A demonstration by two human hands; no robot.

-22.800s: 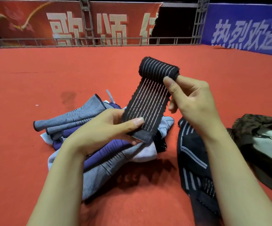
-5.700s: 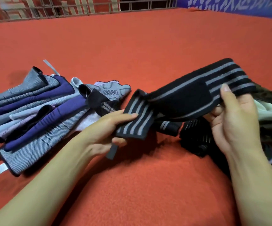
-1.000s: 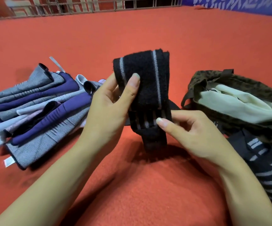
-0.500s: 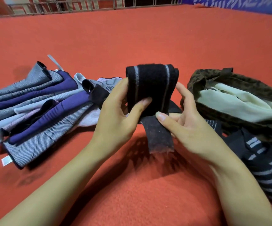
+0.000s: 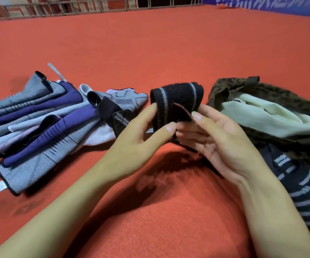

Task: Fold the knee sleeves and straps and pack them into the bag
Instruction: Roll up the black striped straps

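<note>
A black strap with grey stripes (image 5: 178, 98) is folded into a short thick bundle, held up over the red carpet. My left hand (image 5: 141, 138) grips its left side between thumb and fingers. My right hand (image 5: 219, 140) presses the loose tab end against the bundle with thumb and fingertips. To the left lies a pile of grey, purple and white knee sleeves (image 5: 39, 127). The dark patterned bag (image 5: 262, 90) sits open on the right, pale green cloth showing inside. A black sleeve with grey stripes (image 5: 302, 192) lies in front of the bag.
Red carpet (image 5: 159, 49) covers the floor all around. A metal railing (image 5: 94, 6) and a blue banner (image 5: 280, 2) run along the far edge. A small black strap piece (image 5: 107, 110) rests on the sleeve pile's right end.
The strap's hanging tail has been wrapped up onto the bundle, which is now shorter and lower. My right hand moved from under the tail to press its end against the bundle.
</note>
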